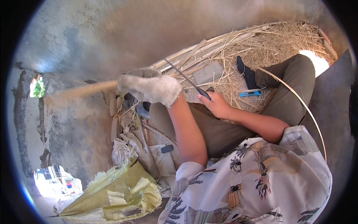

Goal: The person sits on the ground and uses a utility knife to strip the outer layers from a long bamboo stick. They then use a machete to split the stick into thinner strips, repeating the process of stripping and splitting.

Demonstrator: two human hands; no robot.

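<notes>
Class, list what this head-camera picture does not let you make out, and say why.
All in the head view:
Left hand: finger positions hidden by its pale glove.
Tan streak: too blurred to identify.
Tool handle: partly covered by right hand.
Patterned shirt: cut off by the lower edge.

A mottled grey-brown wall [123, 37] spans the top; a stained wall [71, 138] with dark, ragged streaks [41, 115] stands at left. Bright openings [57, 181] pierce it, the upper showing greenery [38, 89]. Straw-like litter [276, 41] covers the floor [232, 91] near a glaring light patch [315, 62].
</notes>
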